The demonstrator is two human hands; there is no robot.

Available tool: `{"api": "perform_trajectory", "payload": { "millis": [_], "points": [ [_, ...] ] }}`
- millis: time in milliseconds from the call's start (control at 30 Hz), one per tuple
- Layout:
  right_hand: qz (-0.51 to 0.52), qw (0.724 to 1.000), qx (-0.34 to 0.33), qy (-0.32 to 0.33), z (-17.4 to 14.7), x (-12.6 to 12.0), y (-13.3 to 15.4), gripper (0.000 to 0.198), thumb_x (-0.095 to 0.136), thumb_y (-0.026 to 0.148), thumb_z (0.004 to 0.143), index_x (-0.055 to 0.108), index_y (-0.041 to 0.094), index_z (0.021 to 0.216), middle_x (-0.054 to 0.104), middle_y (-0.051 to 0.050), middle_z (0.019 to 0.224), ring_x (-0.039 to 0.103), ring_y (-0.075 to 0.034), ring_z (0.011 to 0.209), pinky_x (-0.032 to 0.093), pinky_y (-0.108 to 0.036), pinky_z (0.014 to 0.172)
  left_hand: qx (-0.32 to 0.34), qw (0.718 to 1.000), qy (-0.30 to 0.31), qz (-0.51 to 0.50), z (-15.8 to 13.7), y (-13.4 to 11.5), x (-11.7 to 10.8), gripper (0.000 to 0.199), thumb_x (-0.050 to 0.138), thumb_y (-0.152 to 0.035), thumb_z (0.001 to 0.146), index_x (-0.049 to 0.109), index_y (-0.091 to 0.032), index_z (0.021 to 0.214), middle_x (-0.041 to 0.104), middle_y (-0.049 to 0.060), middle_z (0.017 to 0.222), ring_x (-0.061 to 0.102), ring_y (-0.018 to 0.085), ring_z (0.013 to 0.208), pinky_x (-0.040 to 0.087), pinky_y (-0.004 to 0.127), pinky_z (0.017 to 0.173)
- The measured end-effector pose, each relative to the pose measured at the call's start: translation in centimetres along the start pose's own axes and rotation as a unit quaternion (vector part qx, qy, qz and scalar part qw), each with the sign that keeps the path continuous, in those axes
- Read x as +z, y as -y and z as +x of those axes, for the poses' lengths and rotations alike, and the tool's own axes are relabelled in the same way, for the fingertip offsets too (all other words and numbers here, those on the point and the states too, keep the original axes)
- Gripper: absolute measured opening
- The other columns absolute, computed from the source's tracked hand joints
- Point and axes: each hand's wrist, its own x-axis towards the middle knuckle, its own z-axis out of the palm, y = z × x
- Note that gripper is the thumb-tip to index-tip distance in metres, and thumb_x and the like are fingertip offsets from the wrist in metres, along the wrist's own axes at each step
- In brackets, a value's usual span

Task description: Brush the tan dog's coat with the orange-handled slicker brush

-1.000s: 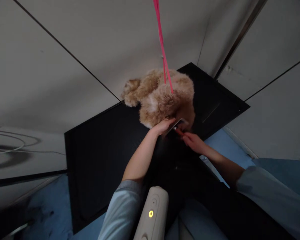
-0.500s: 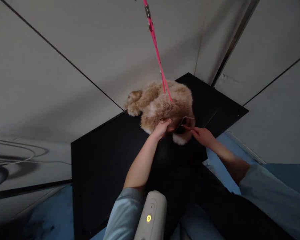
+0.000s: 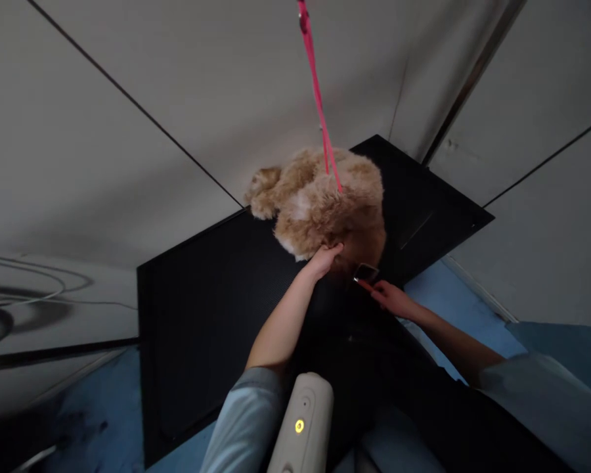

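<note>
A curly tan dog [image 3: 329,203] is on a black table [image 3: 211,315], with pink cords [image 3: 318,92] running up from its back. My left hand [image 3: 326,259] is closed on the near side of the dog, thumb on top; the fur hides some of its fingers. My right hand [image 3: 394,299] grips the red handle of a slicker brush [image 3: 366,272]. The brush's rectangular head is just below the dog's near right side. Whether its pins touch the fur, I cannot tell.
At the bottom, a white rounded device [image 3: 303,420] with a yellow light stands close to my left sleeve. Pale wall panels [image 3: 128,164] rise behind the table. Thin cables [image 3: 39,292] hang at the left, and a blue floor [image 3: 463,295] shows at the right.
My right hand has drawn the brush down toward me, away from the dog's side. The white-tipped tuft near it no longer shows. My left hand stays on the dog.
</note>
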Motion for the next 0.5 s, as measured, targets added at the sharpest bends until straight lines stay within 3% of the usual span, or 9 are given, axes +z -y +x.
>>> {"api": "perform_trajectory", "payload": {
  "millis": [133, 267, 400, 467, 500],
  "points": [
    [0.103, 0.994, 0.034, 0.029, -1.3, -0.7, -2.2, 0.024, 0.063, 0.036, 0.077, 0.05, 0.021, 0.092, 0.057, 0.007, 0.058, 0.043, -0.009, 0.045, 0.03, -0.023, 0.046, 0.041, 0.998, -0.021, -0.047, 0.4, 1.7, -1.2, 0.028, 0.089, -0.022, 0.062, 0.071, -0.011, 0.08, 0.074, 0.004, 0.075, 0.069, 0.016, 0.071, 0.051, 0.037, 0.095],
    [0.226, 0.961, -0.004, 0.157, -3.5, -3.9, -0.8, 0.037, 0.073, 0.042, 0.073, 0.054, 0.02, 0.094, 0.06, 0.003, 0.073, 0.05, -0.009, 0.054, 0.034, -0.022, 0.05, 0.08, 0.992, -0.072, -0.07, 0.6, 2.3, -0.7, 0.026, 0.088, -0.025, 0.064, 0.07, -0.011, 0.075, 0.072, 0.002, 0.069, 0.068, 0.015, 0.066, 0.052, 0.033, 0.088],
    [0.275, 0.902, -0.103, 0.315, -4.7, -4.7, 2.6, 0.039, 0.073, 0.051, 0.077, 0.055, 0.019, 0.089, 0.059, 0.002, 0.073, 0.053, -0.009, 0.06, 0.035, -0.021, 0.052, 0.036, 0.996, -0.04, -0.07, 0.3, 1.4, -0.3, 0.01, 0.078, -0.011, 0.071, 0.07, -0.011, 0.078, 0.073, 0.005, 0.072, 0.07, 0.017, 0.068, 0.054, 0.035, 0.089],
    [0.259, 0.9, -0.13, 0.325, -3.8, -3.6, 4.4, 0.033, 0.068, 0.049, 0.082, 0.055, 0.019, 0.088, 0.057, 0.004, 0.068, 0.047, -0.007, 0.051, 0.029, -0.02, 0.046, -0.006, 0.998, -0.008, -0.06, 0.1, 0.6, -0.6, 0.008, 0.071, -0.006, 0.074, 0.071, -0.01, 0.081, 0.074, 0.007, 0.076, 0.071, 0.018, 0.068, 0.055, 0.036, 0.087],
    [0.25, 0.912, -0.14, 0.294, -3.1, -2.7, 5.1, 0.029, 0.065, 0.046, 0.084, 0.057, 0.019, 0.092, 0.057, 0.004, 0.069, 0.043, -0.006, 0.048, 0.028, -0.02, 0.045, -0.039, 0.998, 0.011, -0.048, 0.0, 0.1, -0.9, 0.006, 0.067, -0.007, 0.078, 0.071, -0.01, 0.082, 0.074, 0.008, 0.076, 0.071, 0.019, 0.068, 0.056, 0.036, 0.085]
  ]
}}
